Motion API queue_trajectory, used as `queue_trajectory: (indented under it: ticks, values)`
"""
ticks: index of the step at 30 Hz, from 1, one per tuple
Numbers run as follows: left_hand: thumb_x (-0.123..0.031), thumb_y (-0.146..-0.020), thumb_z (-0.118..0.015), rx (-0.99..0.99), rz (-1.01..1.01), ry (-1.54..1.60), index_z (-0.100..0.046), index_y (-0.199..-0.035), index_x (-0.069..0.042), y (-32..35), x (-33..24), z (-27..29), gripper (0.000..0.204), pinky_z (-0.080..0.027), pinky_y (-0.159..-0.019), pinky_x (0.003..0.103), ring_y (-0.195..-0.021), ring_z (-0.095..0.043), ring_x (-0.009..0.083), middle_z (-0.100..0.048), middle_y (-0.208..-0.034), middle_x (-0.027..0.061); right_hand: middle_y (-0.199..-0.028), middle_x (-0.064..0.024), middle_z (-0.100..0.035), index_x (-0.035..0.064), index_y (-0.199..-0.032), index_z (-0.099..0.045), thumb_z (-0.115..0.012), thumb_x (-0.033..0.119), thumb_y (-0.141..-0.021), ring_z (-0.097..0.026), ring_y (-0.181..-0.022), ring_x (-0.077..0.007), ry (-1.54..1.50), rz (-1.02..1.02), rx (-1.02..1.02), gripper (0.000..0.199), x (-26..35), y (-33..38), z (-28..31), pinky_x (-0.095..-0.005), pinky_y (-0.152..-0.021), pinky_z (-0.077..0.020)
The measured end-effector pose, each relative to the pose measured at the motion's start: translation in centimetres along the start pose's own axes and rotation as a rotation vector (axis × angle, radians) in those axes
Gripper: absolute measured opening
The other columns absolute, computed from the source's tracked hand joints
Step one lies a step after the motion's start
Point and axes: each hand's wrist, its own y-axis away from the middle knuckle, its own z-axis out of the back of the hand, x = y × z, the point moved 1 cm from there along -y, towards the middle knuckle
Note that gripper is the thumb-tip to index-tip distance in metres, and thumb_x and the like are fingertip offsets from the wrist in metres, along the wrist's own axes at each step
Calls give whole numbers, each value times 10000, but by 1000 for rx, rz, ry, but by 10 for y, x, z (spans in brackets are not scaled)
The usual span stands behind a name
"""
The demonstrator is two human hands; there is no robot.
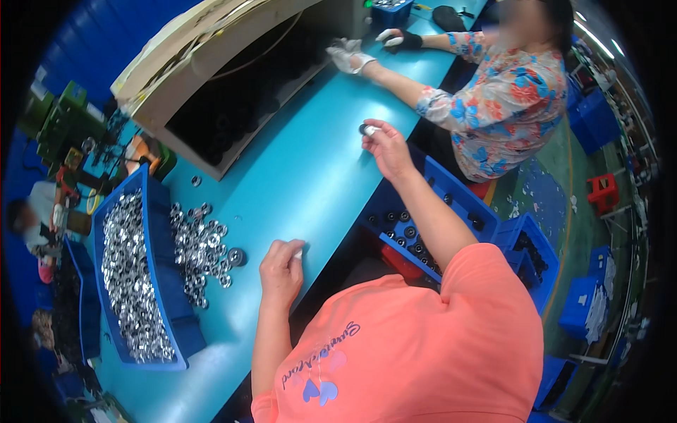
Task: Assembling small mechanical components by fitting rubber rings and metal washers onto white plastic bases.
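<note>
My right hand (386, 146) is raised over the blue table (296, 169), and its taped fingertips pinch a small dark round part with a silver ring (367, 130). My left hand (281, 269) rests on the table near its front edge, fingers curled, with white tape on a fingertip; whether it holds anything is hidden. A loose pile of small shiny metal rings (199, 250) lies just left of that hand, one larger dark round part (236, 256) among them. A blue tray (159, 233) full of the same rings stands further left.
A large open cardboard box (211, 92) with dark contents lies on the table's far side. A co-worker in a flowered shirt (504, 106) reaches gloved hands (349, 55) toward it. Blue bins with dark round parts (423, 225) sit below the table's edge on my right.
</note>
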Motion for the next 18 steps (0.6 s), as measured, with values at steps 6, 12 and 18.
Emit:
queue_trajectory:
  ticks: [6, 12, 18]
  values:
    - [111, -780, -550, -5, -4, -10, -713, -975, -39, -1, 3, -1, 295, -494, -644, 341, -729, -631, 266, -630, -836, 115, -933, -59, -675, 15, -1128, -661, -640, 79, -943, -618, -764, -129, 29, 19, 25, 197, -3, 2, 1, -289, -732, -530]
    - [90, -792, -567, -18, 0, 7, -716, -981, -51, 1, 6, -1, 280, -498, -646, 357, -716, -622, 282, -617, -827, 117, -844, -39, -640, 3, -1131, -653, -612, 90, -952, -585, -699, -127, 63, 14, 93, 203, -3, 0, 3, -260, -653, -483]
    - [76, -819, -604, -47, 46, 76, -719, -985, -41, 0, 12, 2, 233, -476, -648, 318, -725, -622, 239, -632, -819, 101, -777, -43, -647, -38, -1114, -682, -659, 118, -880, -593, -643, -125, 434, -231, 620, 282, 16, 48, -6, -257, -604, -488]
